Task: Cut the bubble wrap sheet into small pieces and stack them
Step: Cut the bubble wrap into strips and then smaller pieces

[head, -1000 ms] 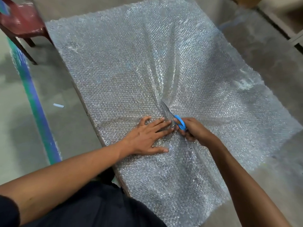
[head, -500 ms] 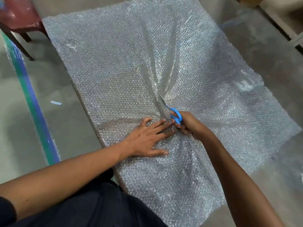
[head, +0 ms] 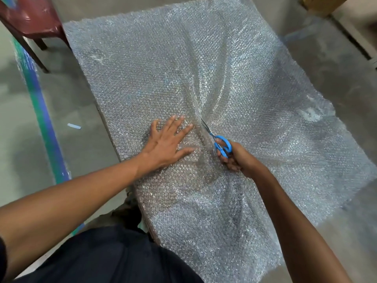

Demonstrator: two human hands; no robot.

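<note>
Moved: since half a second ago the left hand has slid away from the scissors to a spot further up and left on the wrap; its fingertips were beside the handle, now a gap shows between them. The right hand sits a little lower and to the right than it did.
Left hand: flat, fingers straight and spread, pressing the wrap down. Likely reason: to hold the sheet taut just left of the cut line so the blades bite instead of dragging.
Right hand: fingers curled through the blue handle, gripping the scissors; blades point up and left into a puckered ridge of the sheet. How far the blades stand apart I cannot tell.
Wrap: one large sheet spread over a long board or table, its right side draping past the edge toward the floor. Creases fan out from the blade tip, which suggests the sheet bunches there.
Progress: judged early; no loose pieces or stack in view.
Around: red chair at upper left; coloured stripe on the floor.
</note>
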